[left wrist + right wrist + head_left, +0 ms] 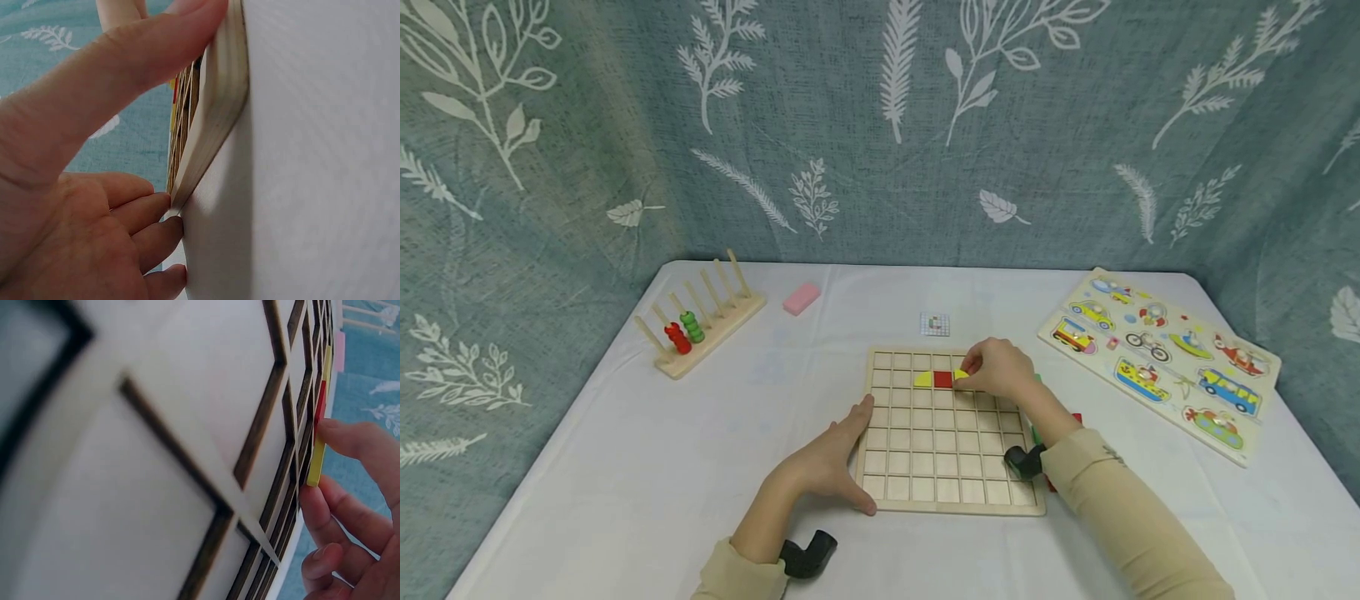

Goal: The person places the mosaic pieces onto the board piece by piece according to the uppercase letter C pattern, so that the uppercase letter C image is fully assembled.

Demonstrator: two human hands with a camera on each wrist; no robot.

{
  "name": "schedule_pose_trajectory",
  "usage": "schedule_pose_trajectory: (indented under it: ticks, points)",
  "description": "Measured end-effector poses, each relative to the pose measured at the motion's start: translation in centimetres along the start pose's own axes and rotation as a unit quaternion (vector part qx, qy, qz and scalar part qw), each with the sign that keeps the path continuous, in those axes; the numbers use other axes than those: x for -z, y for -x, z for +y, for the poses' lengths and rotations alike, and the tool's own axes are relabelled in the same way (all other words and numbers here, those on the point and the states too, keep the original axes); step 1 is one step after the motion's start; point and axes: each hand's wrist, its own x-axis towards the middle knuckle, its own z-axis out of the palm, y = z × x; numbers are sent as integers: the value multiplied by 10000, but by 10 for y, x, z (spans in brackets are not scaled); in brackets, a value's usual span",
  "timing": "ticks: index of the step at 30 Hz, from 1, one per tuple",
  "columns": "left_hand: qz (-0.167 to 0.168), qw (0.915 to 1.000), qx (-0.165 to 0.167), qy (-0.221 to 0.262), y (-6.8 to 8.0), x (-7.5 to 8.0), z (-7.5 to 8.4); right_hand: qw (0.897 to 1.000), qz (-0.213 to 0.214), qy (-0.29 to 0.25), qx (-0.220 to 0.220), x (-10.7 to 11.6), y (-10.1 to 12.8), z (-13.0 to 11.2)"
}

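A square wooden grid board (922,440) lies on the white table. In one of its upper rows sit a yellow tile (923,380) with a slanted or rounded side and a red square tile (942,380). My right hand (1000,368) pinches a second yellow tile (317,464) between thumb and finger, just right of the red one. In the right wrist view that tile stands at the grid, its end near the fingertips. My left hand (827,454) rests against the board's left side, thumb at the near corner and fingers spread along the edge.
Red and green pieces (1077,417) lie right of the board, partly hidden by the right forearm. A small pattern card (935,324) lies behind it. Further out are a peg stand (722,332) with red and green beads, a pink block (801,298) and a vehicle puzzle board (1165,367).
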Motion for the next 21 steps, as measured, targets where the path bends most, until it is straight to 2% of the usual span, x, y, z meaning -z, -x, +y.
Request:
schedule_pose_trajectory:
  ticks: [8,21]
  points:
    - [-9,10000,36,-40,0,0,0,9999,0,17,-132,0,0,-1]
    - [18,10000,70,-53,0,0,1,9999,-2,-8,-112,-1,0,0]
